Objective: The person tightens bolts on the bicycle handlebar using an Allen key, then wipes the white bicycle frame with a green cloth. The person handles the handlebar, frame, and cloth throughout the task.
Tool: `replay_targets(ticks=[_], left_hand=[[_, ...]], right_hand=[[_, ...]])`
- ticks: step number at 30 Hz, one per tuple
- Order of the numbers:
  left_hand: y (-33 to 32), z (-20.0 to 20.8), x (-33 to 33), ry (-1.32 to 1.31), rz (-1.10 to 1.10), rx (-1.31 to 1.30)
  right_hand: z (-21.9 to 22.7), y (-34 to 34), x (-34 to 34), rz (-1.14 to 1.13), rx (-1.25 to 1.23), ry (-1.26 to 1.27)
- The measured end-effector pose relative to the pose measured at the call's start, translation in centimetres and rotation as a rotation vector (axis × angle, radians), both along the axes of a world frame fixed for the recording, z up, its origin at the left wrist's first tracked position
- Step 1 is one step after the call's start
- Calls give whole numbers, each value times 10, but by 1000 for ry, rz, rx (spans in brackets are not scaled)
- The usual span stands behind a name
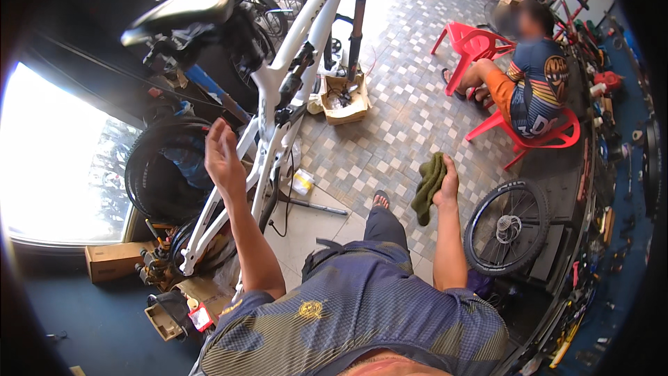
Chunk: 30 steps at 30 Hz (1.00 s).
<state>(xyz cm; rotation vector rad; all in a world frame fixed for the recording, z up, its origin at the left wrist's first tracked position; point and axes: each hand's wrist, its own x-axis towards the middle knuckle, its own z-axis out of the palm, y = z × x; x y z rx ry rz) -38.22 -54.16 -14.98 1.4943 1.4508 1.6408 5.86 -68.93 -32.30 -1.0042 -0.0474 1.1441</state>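
Note:
My right hand (449,182) is closed on a crumpled dark green cloth (429,188), held up away from the bicycle. My left hand (223,154) is raised with its fingers stretched out and nothing visible in it. It overlaps the white bicycle frame (268,101) in the picture; whether it touches the frame I cannot tell. The frame carries a black saddle (198,0) at the upper left and a dark fork (358,17) at the far end. No wheel shows at its rear end, low beside my left forearm.
A loose bicycle wheel (508,228) lies at the right. Beyond it, a person (536,80) sits on a red plastic chair (557,132). An open cardboard box (346,108) with small parts stands under the fork. Tyres (139,181) and a closed carton (115,262) are at the left.

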Motion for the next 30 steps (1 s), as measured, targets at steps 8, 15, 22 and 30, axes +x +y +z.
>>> replay_targets(ticks=[8,15,22,30], left_hand=[[132,42,25,-707,-212,132],[179,61,44,-937,-530,286],[242,78,-4,-1083,-842,241],[248,106,2,-1005,-776,267]], right_hand=[[21,160,54,317,51,52],[33,321,24,447,243,157],[7,485,-34,469,204,227],[34,581,-101,618,555,433]])
